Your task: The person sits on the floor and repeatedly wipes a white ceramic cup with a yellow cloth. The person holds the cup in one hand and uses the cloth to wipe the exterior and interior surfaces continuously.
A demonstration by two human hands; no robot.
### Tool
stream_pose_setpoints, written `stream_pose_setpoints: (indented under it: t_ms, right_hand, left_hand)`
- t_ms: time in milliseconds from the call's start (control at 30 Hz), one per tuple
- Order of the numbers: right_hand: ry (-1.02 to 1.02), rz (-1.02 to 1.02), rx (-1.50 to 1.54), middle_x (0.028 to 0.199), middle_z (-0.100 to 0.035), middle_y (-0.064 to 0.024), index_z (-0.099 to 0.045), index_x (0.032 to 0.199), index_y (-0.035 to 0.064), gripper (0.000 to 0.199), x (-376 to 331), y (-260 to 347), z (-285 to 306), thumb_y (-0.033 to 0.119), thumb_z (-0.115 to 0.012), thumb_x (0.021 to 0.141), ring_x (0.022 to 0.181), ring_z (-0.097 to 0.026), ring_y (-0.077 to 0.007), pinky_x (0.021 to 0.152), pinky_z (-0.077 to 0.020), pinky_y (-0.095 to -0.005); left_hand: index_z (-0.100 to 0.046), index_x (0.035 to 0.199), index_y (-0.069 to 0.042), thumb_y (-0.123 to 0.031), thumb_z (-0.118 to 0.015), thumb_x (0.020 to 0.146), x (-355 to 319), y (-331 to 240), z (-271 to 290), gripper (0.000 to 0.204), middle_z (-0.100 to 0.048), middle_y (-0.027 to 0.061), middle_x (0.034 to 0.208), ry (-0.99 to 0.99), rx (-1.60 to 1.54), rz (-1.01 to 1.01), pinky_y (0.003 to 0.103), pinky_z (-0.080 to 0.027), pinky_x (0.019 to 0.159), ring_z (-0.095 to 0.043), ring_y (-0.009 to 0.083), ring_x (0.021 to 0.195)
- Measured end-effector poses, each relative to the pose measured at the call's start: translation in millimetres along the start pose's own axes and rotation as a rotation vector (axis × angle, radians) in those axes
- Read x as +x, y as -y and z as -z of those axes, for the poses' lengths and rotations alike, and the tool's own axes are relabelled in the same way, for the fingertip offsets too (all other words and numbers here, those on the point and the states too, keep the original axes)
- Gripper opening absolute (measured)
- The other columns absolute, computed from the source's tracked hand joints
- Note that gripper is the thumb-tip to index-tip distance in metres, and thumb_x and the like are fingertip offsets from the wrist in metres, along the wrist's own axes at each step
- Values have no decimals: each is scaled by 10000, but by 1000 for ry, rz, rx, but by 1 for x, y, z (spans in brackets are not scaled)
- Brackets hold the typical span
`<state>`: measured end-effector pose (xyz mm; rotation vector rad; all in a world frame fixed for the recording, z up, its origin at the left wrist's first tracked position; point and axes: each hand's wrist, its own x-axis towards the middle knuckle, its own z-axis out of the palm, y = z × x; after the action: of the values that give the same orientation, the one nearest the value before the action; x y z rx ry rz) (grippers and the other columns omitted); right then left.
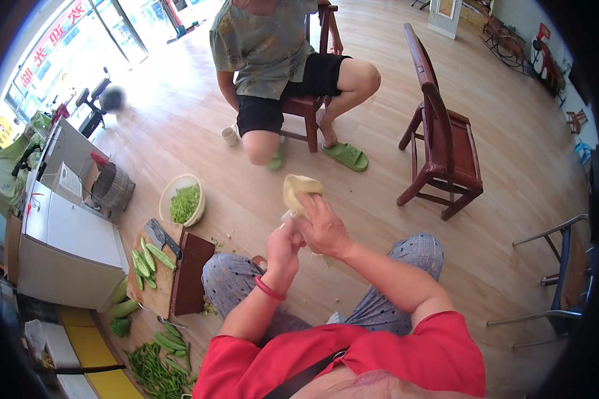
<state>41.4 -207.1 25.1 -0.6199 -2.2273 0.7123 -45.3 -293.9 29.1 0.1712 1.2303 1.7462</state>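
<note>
Both hands meet in front of my knees, above the floor. My right hand grips a pale yellow cloth, its fingers pressed over the cloth. Just below and touching it, my left hand is closed around a small white object, mostly hidden, whose kind I cannot make out. On the left, a wooden cutting board bears several long green vegetable pieces and a cleaver with a dark handle. Beyond the board, chopped greens lie in a cream bowl.
Green peppers are heaped on the floor at lower left, near longer green vegetables. A person in green slippers sits ahead on a chair. A red-brown wooden chair stands right. White cabinets line the left.
</note>
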Motion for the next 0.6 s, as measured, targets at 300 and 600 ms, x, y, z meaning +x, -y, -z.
stream_pose_setpoints:
  t_ms: [300,600]
  right_hand:
    - [194,-729,1098,940,-595,-97,-549,1074,10,452,20,-29,28,423,-435,930,806,-593,-182,701,-483,-324]
    - [80,-36,-80,1272,-440,-227,-398,1321,47,527,-6,7,1,314,-523,884,1151,-458,-354,964,-379,-411]
  left_hand:
    - [-500,739,-94,-279,-446,954,-11,-14,-7,289,-406,-24,533,158,-7,55,295,-411,577,-389,97,512]
    - [-511,751,-91,-299,-431,960,0,1,13,305,-407,-27,534,72,-10,55,282,-404,572,-402,103,516]
